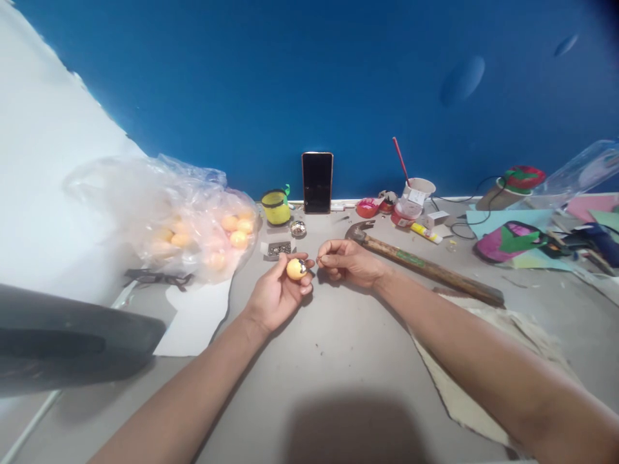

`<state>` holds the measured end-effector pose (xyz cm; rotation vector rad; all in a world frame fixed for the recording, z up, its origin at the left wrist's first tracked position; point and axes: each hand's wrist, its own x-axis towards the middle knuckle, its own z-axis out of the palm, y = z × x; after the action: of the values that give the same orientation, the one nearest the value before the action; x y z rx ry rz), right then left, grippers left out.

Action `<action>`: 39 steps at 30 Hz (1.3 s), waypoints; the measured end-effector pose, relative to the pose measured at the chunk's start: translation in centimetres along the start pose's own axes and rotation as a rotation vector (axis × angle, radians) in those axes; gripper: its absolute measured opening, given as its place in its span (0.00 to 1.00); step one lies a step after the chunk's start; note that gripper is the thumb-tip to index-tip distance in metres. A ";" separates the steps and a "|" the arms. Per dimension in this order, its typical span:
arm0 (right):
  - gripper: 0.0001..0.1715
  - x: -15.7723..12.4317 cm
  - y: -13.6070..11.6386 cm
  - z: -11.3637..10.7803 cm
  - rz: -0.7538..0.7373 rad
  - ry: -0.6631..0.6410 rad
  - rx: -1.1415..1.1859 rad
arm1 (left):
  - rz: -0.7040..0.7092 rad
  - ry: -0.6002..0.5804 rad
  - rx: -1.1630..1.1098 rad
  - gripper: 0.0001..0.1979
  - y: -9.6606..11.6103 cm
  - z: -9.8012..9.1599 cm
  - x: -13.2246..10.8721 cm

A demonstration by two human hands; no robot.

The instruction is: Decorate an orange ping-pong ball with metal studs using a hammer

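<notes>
My left hand (278, 293) is closed around a small orange ball (296, 268), held between thumb and fingers just above the grey table (338, 348). A small shiny piece sits on the ball's right side. My right hand (348, 261) is right beside it, fingers pinched together on something too small to make out, its tip pointing at the ball. A clear plastic bag (184, 212) with several more orange balls lies to the left.
A wooden-handled hammer (425, 264) lies behind my right wrist. A phone (317, 182) leans upright on the blue wall, with a yellow-green pot (276, 206) beside it. Small trays of metal bits (279, 248), cups, glue and paper scraps crowd the back right. A dark object (72, 341) juts in at left.
</notes>
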<state>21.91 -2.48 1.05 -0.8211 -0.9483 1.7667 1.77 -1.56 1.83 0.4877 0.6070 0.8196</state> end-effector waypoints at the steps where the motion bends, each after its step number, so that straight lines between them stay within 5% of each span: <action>1: 0.23 0.0 0.0 0.0 -0.003 0.000 -0.007 | 0.001 0.006 -0.002 0.16 0.0 0.0 0.0; 16: 0.21 0.0 0.0 0.4 -0.014 -0.018 -0.096 | 0.019 -0.010 0.068 0.12 -0.2 0.3 -0.2; 27: 0.21 -0.2 0.1 1.0 -0.015 -0.014 -0.155 | 0.369 0.094 0.666 0.26 -0.9 0.3 -1.0; 39: 0.20 -0.3 1.1 2.5 -0.015 -0.051 -0.161 | 0.332 0.134 0.614 0.25 -1.0 0.2 -1.0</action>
<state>19.49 -3.65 1.33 -0.8713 -1.1386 1.7222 1.86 -2.97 1.66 1.1215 0.9221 0.9805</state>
